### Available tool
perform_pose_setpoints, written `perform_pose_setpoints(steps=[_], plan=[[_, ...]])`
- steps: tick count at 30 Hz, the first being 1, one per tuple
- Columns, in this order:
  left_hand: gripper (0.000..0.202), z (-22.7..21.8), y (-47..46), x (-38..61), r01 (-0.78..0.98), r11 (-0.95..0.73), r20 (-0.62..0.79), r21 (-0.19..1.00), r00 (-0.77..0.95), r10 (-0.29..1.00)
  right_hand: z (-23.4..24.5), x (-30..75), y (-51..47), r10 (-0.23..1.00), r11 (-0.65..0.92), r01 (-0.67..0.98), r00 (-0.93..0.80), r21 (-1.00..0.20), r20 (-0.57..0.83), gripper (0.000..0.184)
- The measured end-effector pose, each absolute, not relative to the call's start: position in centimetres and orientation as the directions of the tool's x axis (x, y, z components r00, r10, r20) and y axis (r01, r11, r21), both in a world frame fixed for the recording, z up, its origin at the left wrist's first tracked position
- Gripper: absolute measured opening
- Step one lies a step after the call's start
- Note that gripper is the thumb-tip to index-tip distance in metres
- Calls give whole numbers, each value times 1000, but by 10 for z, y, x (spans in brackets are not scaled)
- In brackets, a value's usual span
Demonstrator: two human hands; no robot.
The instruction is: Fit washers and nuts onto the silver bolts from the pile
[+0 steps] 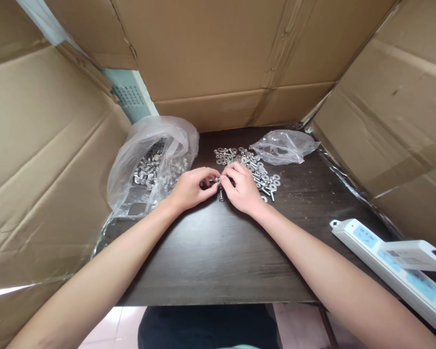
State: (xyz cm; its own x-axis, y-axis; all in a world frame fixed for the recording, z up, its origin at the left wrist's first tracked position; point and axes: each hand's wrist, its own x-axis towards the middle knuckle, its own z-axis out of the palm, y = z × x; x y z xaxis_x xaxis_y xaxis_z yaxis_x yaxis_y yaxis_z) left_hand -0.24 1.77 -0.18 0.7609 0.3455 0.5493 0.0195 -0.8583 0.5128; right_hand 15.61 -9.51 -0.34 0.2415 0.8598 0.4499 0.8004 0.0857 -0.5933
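Close together over the middle of the dark table (pixel 203 252), my left hand (pixel 197 186) and my right hand (pixel 240 186) meet at the fingertips. Between them is a small silver bolt (pixel 214 181), pinched by the left fingers. The right thumb and forefinger close on its other end, where a small metal piece is mostly hidden. Another bolt (pixel 221 195) lies on the table just below the fingertips. Behind and to the right of my right hand spreads a loose pile of bolts, washers and nuts (pixel 263 179).
An open clear plastic bag (pixel 121 169) at the left holds many bolts. A crumpled clear bag (pixel 285 145) lies at the back right. A white power strip (pixel 363 247) with a plugged-in adapter (pixel 416 255) sits at the right edge. Cardboard walls (pixel 218 53) enclose the table.
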Motion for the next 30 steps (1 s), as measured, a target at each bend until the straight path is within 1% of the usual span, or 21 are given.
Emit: perform_pose_setpoints(steps=[5,10,12,18,23,25,30], plan=[[18,-1,17,-2,21,-856,550,516,758,350,-2,156,-96,875,56,807,244,-588,419,22],[19,-1,17,-2,25,-846,546,532,753,366,-1,156,-97,871,51,804,255,-593,420,12],[19,-1,17,-2,25,-846,545,532,755,365,-1,156,-97,869,62,804,248,-591,428,12],[18,-1,17,-2,20,-850,547,527,757,357,-2,156,-96,875,59,812,239,-581,421,15],[19,0,17,-3,21,-852,541,522,765,350,-1,156,-96,883,63,806,229,-588,409,26],[19,0,17,-2,23,-852,542,523,762,354,-1,156,-96,883,63,806,229,-588,409,27],[18,-1,17,-2,30,-847,547,531,751,370,-1,156,-97,872,63,800,247,-596,423,15]])
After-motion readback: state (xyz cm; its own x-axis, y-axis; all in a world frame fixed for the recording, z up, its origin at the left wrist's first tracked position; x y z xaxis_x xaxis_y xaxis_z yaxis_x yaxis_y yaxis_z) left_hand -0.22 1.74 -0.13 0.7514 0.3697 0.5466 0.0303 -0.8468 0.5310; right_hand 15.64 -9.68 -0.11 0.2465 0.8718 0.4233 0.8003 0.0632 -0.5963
